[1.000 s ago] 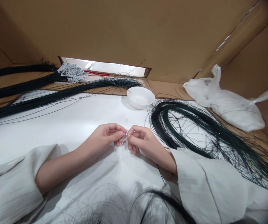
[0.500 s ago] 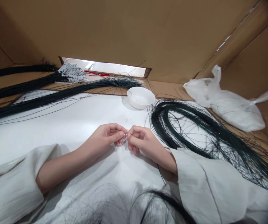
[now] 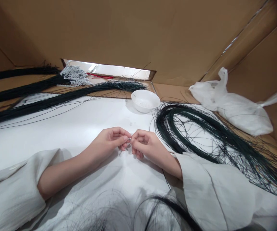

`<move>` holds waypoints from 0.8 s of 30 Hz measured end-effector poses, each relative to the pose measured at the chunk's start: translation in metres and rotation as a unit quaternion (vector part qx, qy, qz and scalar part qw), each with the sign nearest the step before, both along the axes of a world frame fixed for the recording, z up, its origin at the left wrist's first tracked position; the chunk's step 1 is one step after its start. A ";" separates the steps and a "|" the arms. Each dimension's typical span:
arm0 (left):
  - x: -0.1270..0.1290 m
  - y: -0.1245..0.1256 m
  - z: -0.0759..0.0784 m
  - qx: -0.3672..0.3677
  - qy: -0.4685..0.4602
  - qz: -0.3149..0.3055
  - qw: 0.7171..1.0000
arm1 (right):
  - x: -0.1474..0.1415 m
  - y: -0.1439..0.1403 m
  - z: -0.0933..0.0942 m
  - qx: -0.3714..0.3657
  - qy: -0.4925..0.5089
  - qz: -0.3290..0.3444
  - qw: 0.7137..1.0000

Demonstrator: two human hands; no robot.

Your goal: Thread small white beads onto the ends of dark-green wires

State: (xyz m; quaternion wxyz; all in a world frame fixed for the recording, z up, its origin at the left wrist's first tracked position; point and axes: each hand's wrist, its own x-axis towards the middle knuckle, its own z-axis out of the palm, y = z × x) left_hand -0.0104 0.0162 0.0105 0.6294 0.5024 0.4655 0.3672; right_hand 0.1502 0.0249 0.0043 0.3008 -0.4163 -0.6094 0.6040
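My left hand (image 3: 114, 138) and my right hand (image 3: 144, 142) meet over the middle of the white table, fingertips almost touching. Thumb and forefinger of each are pinched together. Between them shows a tiny light-and-dark piece (image 3: 129, 139), too small to name. Under my right wrist a thin dark strand (image 3: 166, 180) comes out and runs down toward me; its other end is hidden by the hand. A white bowl (image 3: 145, 101) with small pale bits inside stands beyond my hands.
Long bundles of dark strands (image 3: 44, 104) lie at the left, one tipped with white pieces (image 3: 74, 76). A looped dark bundle (image 3: 201, 125) spreads along the right, beside a white plastic bag (image 3: 244, 112). Cardboard walls (image 3: 129, 32) surround the white table (image 3: 56, 125).
Both hands keep their pinch in nearly the same place. My right hand's fingertips have shifted very slightly to the left.
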 end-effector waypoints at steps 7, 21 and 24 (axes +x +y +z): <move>-0.001 0.001 -0.003 -0.006 -0.009 -0.009 1.000 | 0.000 -0.001 0.000 0.016 -0.008 -0.002 1.000; 0.002 -0.002 -0.002 0.010 0.022 0.014 1.000 | 0.000 -0.002 0.000 0.027 -0.006 -0.004 1.000; 0.005 -0.006 -0.001 0.056 0.073 0.027 0.995 | 0.000 -0.002 -0.001 0.021 -0.001 -0.002 1.000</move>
